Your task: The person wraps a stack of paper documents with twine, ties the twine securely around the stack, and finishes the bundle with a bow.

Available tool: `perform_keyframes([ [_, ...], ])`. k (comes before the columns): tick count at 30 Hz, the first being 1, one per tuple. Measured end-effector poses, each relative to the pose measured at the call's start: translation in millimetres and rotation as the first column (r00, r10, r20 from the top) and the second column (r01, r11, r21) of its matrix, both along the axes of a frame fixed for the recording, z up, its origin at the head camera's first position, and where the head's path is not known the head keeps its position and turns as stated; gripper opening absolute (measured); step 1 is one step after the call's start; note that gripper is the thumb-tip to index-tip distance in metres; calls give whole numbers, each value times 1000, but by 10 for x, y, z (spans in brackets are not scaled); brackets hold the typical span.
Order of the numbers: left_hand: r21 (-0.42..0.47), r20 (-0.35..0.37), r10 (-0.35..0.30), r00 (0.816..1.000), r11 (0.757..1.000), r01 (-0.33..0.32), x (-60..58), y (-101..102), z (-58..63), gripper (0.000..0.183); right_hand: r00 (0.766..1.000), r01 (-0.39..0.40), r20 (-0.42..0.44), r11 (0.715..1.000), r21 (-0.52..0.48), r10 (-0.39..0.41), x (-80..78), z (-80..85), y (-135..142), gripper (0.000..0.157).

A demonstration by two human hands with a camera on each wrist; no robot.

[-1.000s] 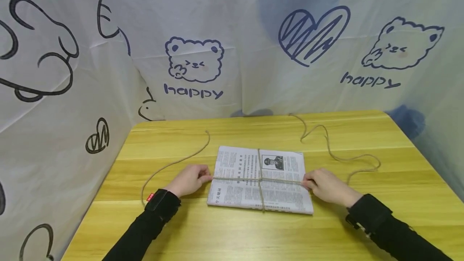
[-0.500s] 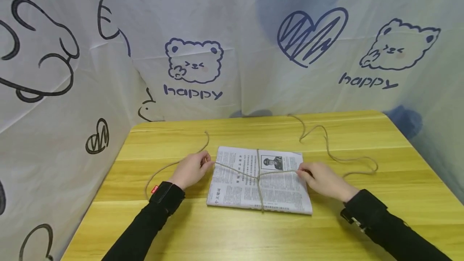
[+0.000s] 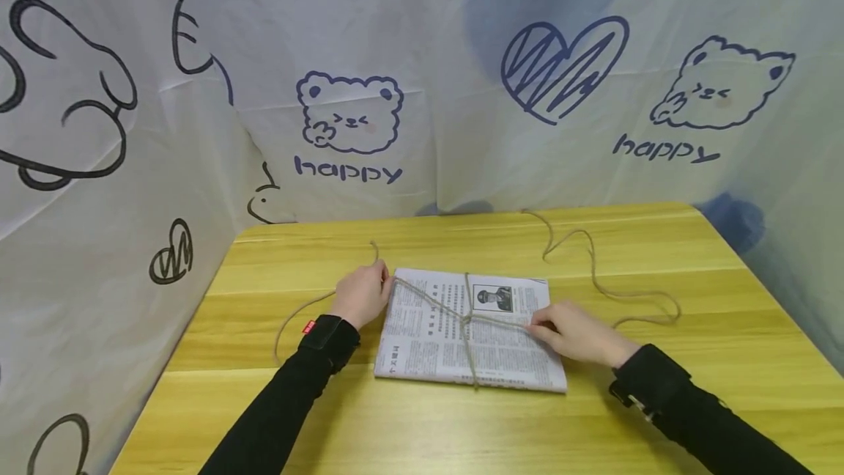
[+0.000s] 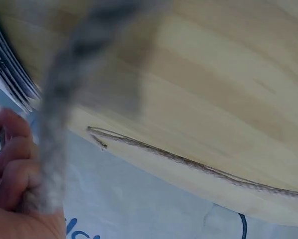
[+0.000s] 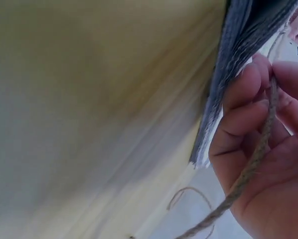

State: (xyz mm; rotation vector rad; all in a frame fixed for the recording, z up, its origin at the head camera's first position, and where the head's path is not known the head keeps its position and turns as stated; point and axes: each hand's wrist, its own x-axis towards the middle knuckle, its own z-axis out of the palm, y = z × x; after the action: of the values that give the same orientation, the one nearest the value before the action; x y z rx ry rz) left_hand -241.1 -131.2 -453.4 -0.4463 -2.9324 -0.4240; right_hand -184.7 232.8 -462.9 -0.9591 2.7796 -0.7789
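String [image 3: 466, 318] crosses newspaper [image 3: 415, 349]; left hand [image 3: 361, 295], fingers curled, grips 1 length beside far left corner; right hand [image 3: 575, 331] pinches another.

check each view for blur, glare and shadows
Head: pale glare low on the table, faint shadow beside the left sleeve; left wrist: nearest twine badly out of focus; right wrist: table soft, right hand clearer.

One left hand [image 3: 363, 293], one right hand [image 3: 576, 333], two black wristbands [image 3: 653, 376], one red tag [image 3: 308, 327], one newspaper bundle [image 3: 422, 358] with one portrait photo [image 3: 493, 299], two trailing twine lengths [image 3: 593, 262], one table [image 3: 422, 427], two bear drawings [image 3: 349, 114], two scribbled hearts [image 3: 547, 72].
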Motion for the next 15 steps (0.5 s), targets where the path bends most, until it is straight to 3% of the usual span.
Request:
perform_keyframes([
  [6,-19,102,-22,995,1000,24,71,-159,3,15,999,-42,7,999,27,42,27,-1,65,28],
  [15,37,226,-46,973,999,39,185,-315,-2,19,998,23,-57,994,104,-18,43,7,121,25],
])
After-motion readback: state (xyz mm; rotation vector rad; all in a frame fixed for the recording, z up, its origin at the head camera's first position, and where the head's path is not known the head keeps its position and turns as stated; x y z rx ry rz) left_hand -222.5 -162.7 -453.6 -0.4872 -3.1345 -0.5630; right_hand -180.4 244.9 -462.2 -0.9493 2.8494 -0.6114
